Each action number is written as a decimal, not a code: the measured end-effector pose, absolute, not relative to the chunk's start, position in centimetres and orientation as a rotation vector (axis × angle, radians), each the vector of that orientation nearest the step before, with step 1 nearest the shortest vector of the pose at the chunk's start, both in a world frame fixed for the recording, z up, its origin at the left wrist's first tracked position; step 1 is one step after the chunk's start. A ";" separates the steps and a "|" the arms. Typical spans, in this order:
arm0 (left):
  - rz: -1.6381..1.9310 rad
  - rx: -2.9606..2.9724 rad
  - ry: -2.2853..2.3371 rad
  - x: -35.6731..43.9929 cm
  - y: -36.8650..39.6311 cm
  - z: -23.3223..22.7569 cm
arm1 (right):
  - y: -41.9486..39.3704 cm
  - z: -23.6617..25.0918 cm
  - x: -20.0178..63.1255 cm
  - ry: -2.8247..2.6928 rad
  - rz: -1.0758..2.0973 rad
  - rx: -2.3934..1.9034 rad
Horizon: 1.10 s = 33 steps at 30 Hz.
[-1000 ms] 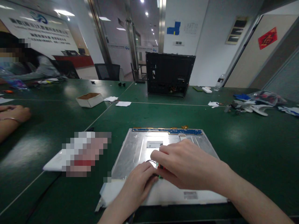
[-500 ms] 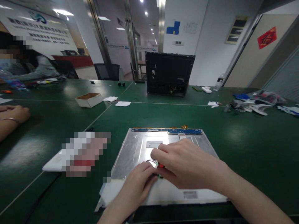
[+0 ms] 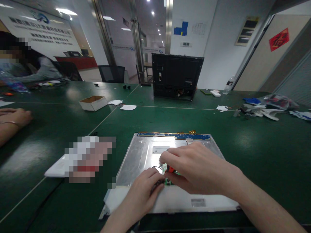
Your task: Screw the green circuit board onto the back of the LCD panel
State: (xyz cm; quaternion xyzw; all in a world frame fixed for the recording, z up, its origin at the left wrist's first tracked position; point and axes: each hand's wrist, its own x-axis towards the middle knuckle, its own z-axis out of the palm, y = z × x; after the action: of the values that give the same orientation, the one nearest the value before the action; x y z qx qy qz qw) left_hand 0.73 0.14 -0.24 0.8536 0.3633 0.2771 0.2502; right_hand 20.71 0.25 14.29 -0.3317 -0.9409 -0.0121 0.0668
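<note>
Fingers (image 3: 167,158) of the right hand (image 3: 196,170) pinch a small red part (image 3: 170,169). The left hand (image 3: 143,191), fingers curled, presses a green board (image 3: 168,182) on the metal panel (image 3: 143,155) lying on the desk (image 3: 255,145).

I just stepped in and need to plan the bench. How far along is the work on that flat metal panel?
Already done: the metal panel lies back-up, out of the black housing standing behind. In hand: both hands, left hand and right hand, pinch a small red-and-green part with wires. Left: the blue strip board remains attached.
</note>
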 end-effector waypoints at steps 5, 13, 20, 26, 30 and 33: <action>0.735 2.302 0.992 0.7 0.0 0.0 | 0.3 14.3 20.7 -2.838 -0.023 -1.018; 0.758 2.267 1.001 0.9 -0.2 0.8 | 0.2 14.2 20.6 -2.848 -0.024 -0.991; 0.753 2.252 0.998 1.0 -0.2 0.8 | 0.3 14.1 20.5 -2.846 -0.003 -0.990; 0.738 2.257 0.985 0.9 -0.2 0.7 | 0.3 13.9 20.4 -2.857 -0.023 -0.988; 0.733 2.260 0.979 0.8 -0.2 0.5 | 0.3 13.7 20.3 -2.854 -0.032 -0.986; 0.742 2.267 0.972 0.8 -0.1 0.3 | 0.3 13.5 20.3 -2.844 -0.057 -0.994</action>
State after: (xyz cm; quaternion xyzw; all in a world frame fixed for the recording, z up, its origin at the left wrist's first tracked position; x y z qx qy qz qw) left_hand 0.80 -0.12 0.29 0.8451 0.3622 0.2766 0.2794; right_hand 20.25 0.25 13.54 -0.3293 -0.9418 -0.0190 0.0642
